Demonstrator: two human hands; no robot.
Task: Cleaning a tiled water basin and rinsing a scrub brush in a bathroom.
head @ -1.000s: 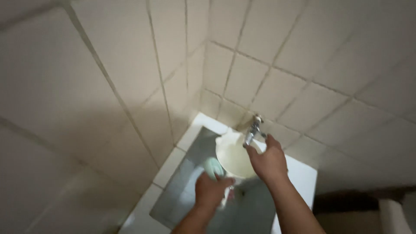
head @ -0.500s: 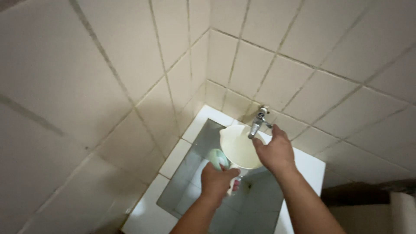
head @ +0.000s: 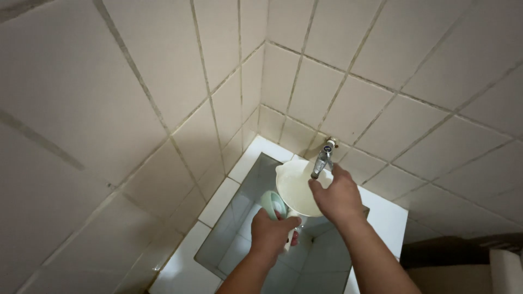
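Two hands work over a small tiled water basin set into the corner of a tiled room. Left hand, at about 6 o'clock of the scene, has its fingers closed around the handle of a white plastic jug, and a pale green rounded object shows just at 11 o'clock of that hand, touching it; whether it is gripped together with the handle cannot be told. Right hand reaches to 12 o'clock, its fingers curled up against the metal tap that juts from the wall; whether they actually clasp the tap's knob cannot be told, since the hand's back hides them. The jug sits directly under the spout, its mouth open upward, held above the basin's water. To do this well, it seems wise to keep the jug level and centred beneath the spout, and to turn the tap gently so the stream stays inside the rim. Walls are cream square tiles with darkened grout; the basin's rim is white tile, its inside grey and reflective. At 4 o'clock a dark gap and a pale edge show, too dim to identify.
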